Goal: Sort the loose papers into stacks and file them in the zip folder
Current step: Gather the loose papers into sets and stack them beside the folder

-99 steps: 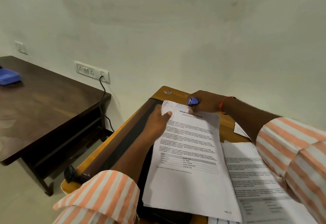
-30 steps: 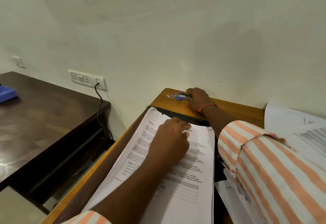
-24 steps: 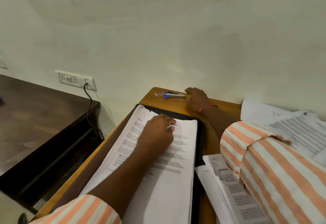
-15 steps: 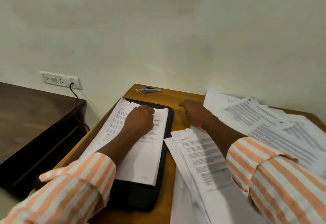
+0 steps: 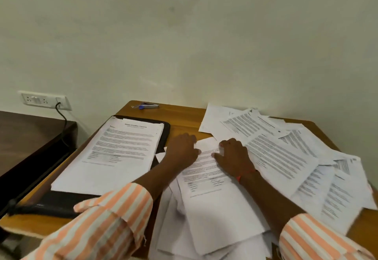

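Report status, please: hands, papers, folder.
Left hand, right hand rest on middle sheet. One stack on black folder. Loose papers spread right; nothing blocking.

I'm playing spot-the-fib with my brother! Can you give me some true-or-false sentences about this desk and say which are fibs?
1. A stack of papers lies on the folder. True.
2. The right hand holds the stapler. False: the stapler lies alone at the desk's far edge; that hand rests on a sheet.
3. The left hand touches that sheet too. True.
4. The folder is zipped shut. False: it lies open under the stack.
5. A cable is plugged into the wall socket. True.
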Demonstrator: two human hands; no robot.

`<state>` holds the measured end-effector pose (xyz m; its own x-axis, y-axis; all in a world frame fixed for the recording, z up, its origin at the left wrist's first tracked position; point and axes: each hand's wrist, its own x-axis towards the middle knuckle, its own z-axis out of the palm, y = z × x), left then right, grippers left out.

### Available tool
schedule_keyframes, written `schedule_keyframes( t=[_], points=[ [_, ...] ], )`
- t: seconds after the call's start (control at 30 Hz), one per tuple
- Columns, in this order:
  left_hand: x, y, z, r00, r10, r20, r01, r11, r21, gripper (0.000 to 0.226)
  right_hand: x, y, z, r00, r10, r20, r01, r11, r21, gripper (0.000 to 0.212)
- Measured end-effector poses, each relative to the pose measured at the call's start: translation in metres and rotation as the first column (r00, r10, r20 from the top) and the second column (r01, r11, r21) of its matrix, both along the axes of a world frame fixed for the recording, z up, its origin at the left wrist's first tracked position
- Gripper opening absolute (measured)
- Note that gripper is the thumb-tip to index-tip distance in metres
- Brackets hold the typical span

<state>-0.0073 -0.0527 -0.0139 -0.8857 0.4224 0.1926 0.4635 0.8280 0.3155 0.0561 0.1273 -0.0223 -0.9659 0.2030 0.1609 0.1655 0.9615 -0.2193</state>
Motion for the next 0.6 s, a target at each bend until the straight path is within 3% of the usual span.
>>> schedule_keyframes(
  t=[0.13, 0.23, 0.4, 0.6],
  points=[
    [-0.01, 0.007, -0.004, 0.999, 0.051, -0.015, -0.049, 0.993, 0.111, 0.039, 0.001, 0.008, -0.012, 0.979, -0.165, -0.118, 0.156, 0.984, -0.082, 0.067],
    [-0.017, 0.01, -0.006, 0.998, 0.044, 0.045, -0.049, 0.991, 0.122, 0.036, -0.006, 0.017, -0.016, 0.979, -0.188, -0.082, 0.174, 0.973, -0.15, 0.07],
    [-0.017, 0.01, -0.005, 0.997, -0.007, 0.078, -0.004, 0.991, 0.137, 0.036, -0.012, 0.039, -0.012, 0.983, -0.145, -0.113, 0.089, 0.912, -0.4, 0.056],
    [-0.018, 0.007, -0.004, 0.974, -0.038, 0.223, -0.066, 0.895, 0.441, 0.019, -0.005, 0.049, -0.008, 0.962, -0.208, -0.179, 0.076, 0.827, -0.557, 0.036]
  ],
)
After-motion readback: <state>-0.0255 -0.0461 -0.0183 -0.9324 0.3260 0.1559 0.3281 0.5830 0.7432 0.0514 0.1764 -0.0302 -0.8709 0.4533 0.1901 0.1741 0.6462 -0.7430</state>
